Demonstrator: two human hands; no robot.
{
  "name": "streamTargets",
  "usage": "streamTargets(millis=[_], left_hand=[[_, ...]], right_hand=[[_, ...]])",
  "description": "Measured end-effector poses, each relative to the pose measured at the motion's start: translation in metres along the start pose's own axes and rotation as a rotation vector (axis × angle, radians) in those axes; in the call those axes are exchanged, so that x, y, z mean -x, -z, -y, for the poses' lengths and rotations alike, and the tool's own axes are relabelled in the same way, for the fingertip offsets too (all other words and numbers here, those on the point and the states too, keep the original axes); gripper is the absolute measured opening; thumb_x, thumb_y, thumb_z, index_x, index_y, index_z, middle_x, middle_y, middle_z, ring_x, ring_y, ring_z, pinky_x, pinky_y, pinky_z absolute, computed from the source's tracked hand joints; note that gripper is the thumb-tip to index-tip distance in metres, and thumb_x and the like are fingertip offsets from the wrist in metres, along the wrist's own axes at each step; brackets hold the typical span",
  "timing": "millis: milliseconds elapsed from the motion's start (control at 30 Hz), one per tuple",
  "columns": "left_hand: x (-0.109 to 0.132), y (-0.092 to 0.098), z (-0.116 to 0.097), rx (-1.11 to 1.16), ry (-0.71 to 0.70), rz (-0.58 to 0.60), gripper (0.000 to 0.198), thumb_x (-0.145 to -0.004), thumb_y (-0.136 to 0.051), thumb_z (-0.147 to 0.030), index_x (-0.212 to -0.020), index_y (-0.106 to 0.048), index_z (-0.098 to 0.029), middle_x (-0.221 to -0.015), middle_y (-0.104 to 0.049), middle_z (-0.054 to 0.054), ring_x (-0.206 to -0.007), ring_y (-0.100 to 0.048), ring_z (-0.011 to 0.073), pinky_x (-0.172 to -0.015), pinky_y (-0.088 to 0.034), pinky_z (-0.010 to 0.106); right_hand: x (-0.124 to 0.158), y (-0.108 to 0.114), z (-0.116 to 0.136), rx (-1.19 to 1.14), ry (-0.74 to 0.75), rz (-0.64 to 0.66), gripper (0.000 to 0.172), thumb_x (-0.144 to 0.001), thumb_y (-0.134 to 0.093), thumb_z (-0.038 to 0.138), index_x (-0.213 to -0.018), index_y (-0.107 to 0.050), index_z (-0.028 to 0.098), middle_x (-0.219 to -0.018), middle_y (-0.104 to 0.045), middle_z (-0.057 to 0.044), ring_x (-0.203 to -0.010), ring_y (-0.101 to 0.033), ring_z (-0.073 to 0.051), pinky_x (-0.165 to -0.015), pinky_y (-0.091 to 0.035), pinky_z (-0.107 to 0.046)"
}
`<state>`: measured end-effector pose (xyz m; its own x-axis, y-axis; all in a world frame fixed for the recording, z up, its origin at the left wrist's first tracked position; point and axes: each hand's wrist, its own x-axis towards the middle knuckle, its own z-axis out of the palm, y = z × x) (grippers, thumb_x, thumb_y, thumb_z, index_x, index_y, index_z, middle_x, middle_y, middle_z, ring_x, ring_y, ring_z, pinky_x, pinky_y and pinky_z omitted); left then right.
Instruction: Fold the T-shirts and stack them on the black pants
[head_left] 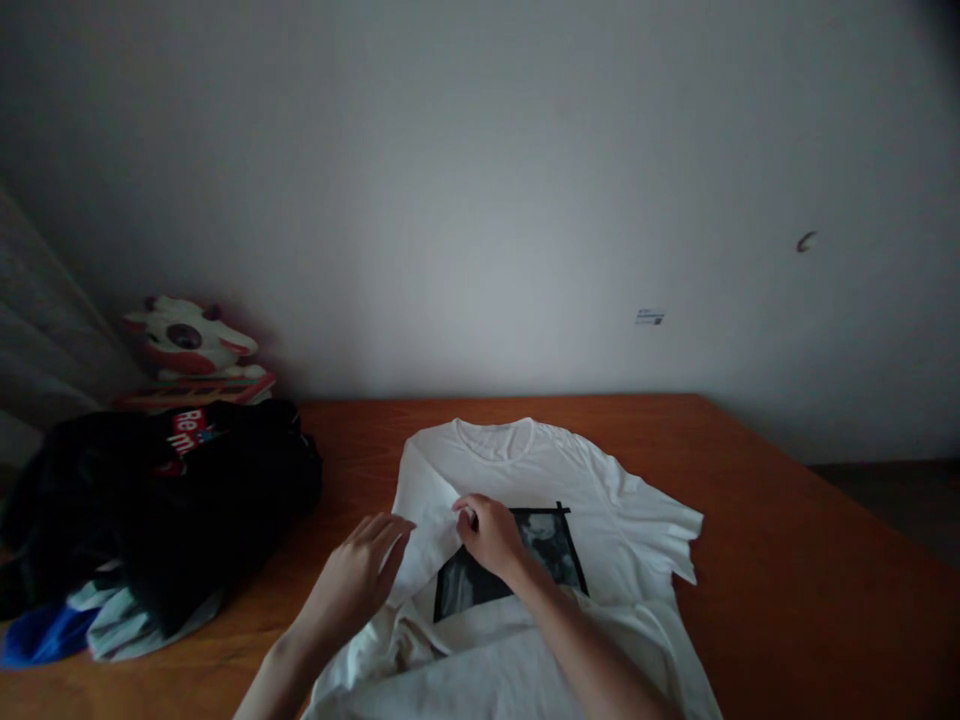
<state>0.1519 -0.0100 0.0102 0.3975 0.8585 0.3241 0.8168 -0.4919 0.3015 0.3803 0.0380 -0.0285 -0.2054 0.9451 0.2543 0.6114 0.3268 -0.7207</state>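
A white T-shirt (600, 500) with a dark square print (551, 548) lies face up on the wooden table (787, 560), collar toward the wall. Its left side and sleeve are folded inward across the chest. My right hand (491, 535) is closed, pinching the edge of that folded flap near the print's upper left corner. My left hand (360, 575) rests on the shirt's left folded edge, fingers stretched out flat and together. The shirt's bottom hem is turned up near me.
A heap of dark clothes (150, 500) with a red-and-white label and some blue and pale fabric sits at the table's left. Behind it stands a white and red plush toy (187, 345) against the wall. A pale wall runs behind the table.
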Motion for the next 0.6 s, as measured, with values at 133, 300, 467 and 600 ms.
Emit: streamTargets(millis=[133, 300, 467, 600], left_hand=[[-0.057, -0.040, 0.015, -0.151, 0.073, -0.034, 0.039, -0.097, -0.039, -0.024, -0.128, -0.060, -0.015, -0.136, -0.062, 0.017, -0.128, -0.059, 0.0270, -0.107, -0.047, 0.046], [-0.110, -0.089, 0.034, -0.218, 0.233, -0.029, 0.049, -0.096, -0.037, -0.027, -0.135, -0.054, -0.002, -0.146, -0.049, 0.033, -0.140, -0.046, 0.0404, -0.106, -0.043, 0.060], [-0.116, -0.104, 0.043, -0.278, 0.315, -0.040, 0.059, -0.096, -0.033, -0.033, -0.137, -0.051, 0.005, -0.147, -0.045, 0.038, -0.141, -0.043, 0.0452, -0.109, -0.034, 0.068], [-0.104, -0.102, 0.045, -0.302, 0.271, -0.043, 0.059, -0.096, -0.034, -0.037, -0.141, -0.051, -0.004, -0.151, -0.046, 0.031, -0.145, -0.037, 0.0430, -0.111, -0.027, 0.072]], right_hand=[[0.003, 0.001, 0.000, 0.016, 0.036, -0.009, 0.030, -0.084, -0.054, 0.012, -0.104, -0.074, 0.022, -0.093, -0.076, -0.004, -0.078, -0.069, -0.018, -0.079, -0.049, -0.026], [0.004, 0.004, -0.001, 0.053, 0.040, -0.032, 0.030, -0.085, -0.053, 0.011, -0.104, -0.073, 0.022, -0.091, -0.076, -0.004, -0.080, -0.069, -0.019, -0.079, -0.049, -0.026], [0.004, -0.006, -0.003, 0.187, 0.048, -0.013, 0.031, -0.086, -0.054, 0.012, -0.112, -0.069, 0.021, -0.100, -0.075, -0.008, -0.093, -0.069, -0.023, -0.087, -0.048, -0.033], [0.004, -0.009, -0.002, 0.259, 0.055, -0.047, 0.035, -0.088, -0.058, 0.020, -0.122, -0.062, 0.019, -0.108, -0.071, -0.011, -0.100, -0.066, -0.026, -0.089, -0.048, -0.036]])
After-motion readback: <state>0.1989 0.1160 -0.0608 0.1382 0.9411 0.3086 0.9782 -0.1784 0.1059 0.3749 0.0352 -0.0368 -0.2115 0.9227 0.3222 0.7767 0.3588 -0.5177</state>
